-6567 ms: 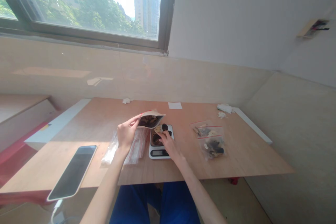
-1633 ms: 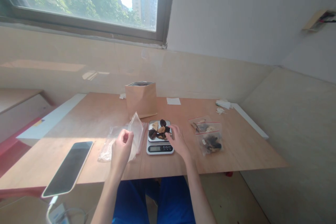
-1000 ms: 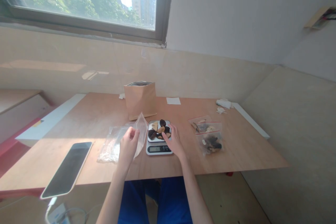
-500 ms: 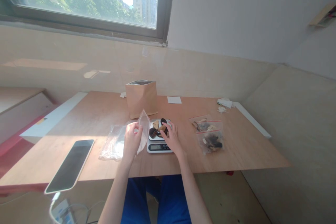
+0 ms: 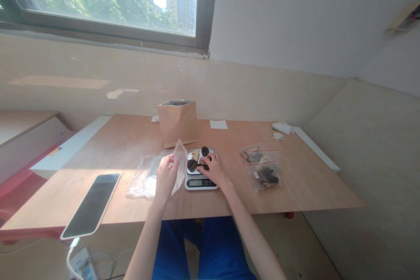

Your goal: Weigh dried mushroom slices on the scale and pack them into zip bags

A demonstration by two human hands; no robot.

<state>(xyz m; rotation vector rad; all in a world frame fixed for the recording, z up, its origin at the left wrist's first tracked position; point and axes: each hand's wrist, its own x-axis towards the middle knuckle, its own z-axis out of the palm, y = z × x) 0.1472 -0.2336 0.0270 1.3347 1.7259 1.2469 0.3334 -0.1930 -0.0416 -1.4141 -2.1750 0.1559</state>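
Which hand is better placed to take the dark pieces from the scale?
Right, likely: the right hand touches the dark pieces on the scale, while the left hand holds the clear plastic bag.

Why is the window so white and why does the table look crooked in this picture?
In the head view, the window is so bright that the sky washes out to white; in that same view, the wide lens makes the wooden table look slanted, and pale glare shines on the wall panel.
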